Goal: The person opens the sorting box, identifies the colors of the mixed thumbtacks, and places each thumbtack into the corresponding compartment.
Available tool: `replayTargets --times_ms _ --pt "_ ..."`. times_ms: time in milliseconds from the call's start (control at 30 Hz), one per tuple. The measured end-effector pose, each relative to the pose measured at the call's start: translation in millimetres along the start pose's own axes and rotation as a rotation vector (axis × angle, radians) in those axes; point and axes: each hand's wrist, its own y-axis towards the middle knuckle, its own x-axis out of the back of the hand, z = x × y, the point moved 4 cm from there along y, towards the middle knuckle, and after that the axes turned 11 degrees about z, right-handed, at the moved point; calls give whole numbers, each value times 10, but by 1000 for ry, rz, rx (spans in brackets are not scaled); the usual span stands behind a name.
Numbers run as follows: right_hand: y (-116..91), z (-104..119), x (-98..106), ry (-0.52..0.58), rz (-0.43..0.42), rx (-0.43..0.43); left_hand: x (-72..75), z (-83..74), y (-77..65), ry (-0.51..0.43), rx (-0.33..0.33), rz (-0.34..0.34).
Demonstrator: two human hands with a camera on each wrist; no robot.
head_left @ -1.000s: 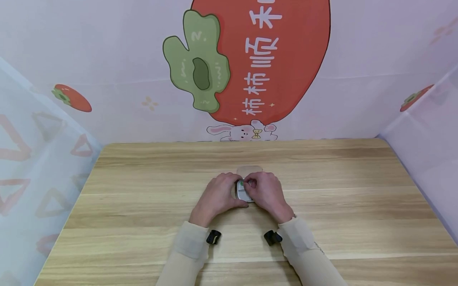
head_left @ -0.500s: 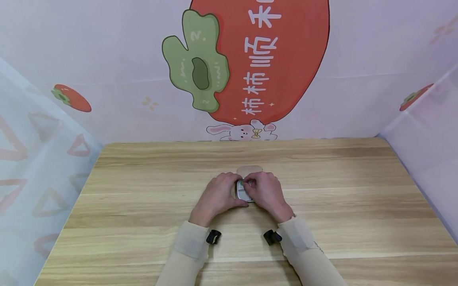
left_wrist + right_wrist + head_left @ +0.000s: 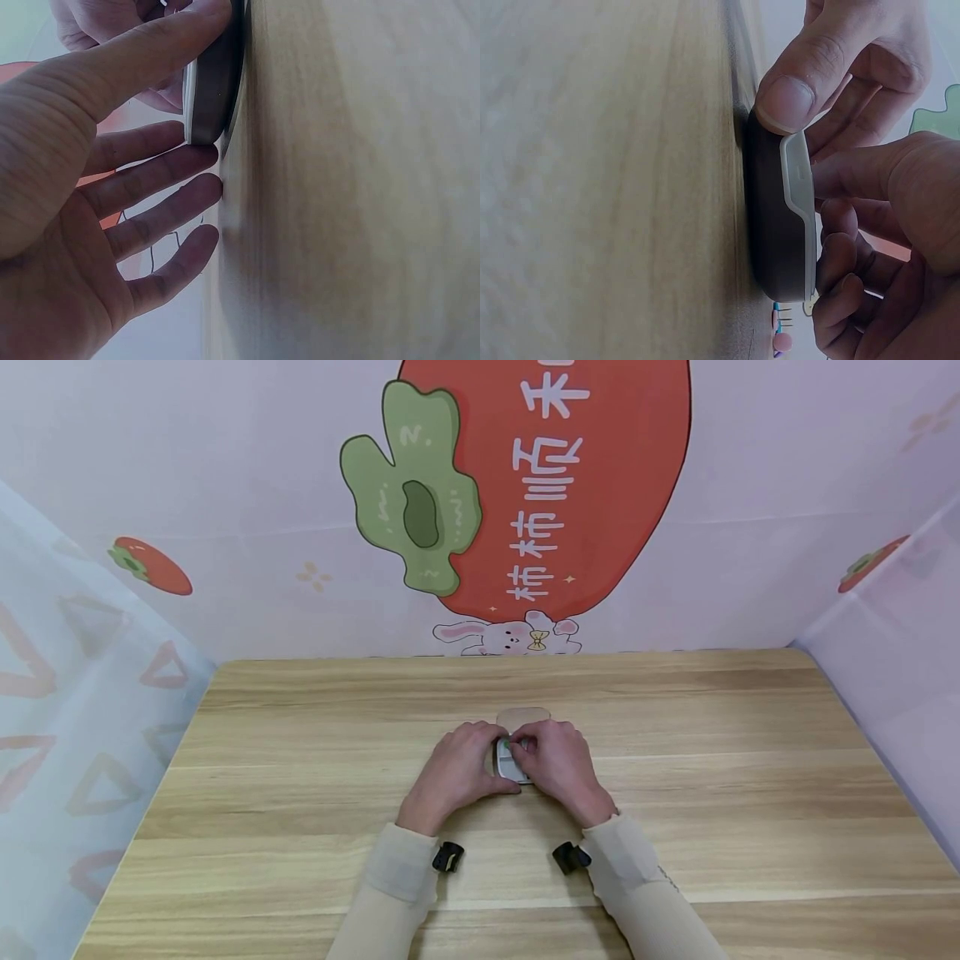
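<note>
A small pill box (image 3: pixel 508 767) with a dark body and a white inside split into compartments lies on the wooden table, its beige lid (image 3: pixel 522 718) folded back on the far side. My left hand (image 3: pixel 461 768) grips it, thumb on the near edge and fingers at the far one; in the right wrist view that thumb presses the rim of the box (image 3: pixel 780 217). Over the inside, my right hand (image 3: pixel 558 764) has thumb and index finger pinched together at a small green piece (image 3: pixel 507 745) in a far compartment. The right fingers hide the rest of the inside.
The wooden table (image 3: pixel 300 777) stretches around both hands. Behind it stands a printed backdrop (image 3: pixel 262 602) with a big red persimmon and a rabbit, and cloth walls (image 3: pixel 885 693) flank the sides. Each sleeve cuff carries a black clip (image 3: pixel 448 857).
</note>
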Motion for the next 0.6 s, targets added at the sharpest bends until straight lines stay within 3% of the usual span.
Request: replayTargets --times_ms 600 --pt "-15 9 50 25 13 -31 17 -2 -15 -6 13 -2"
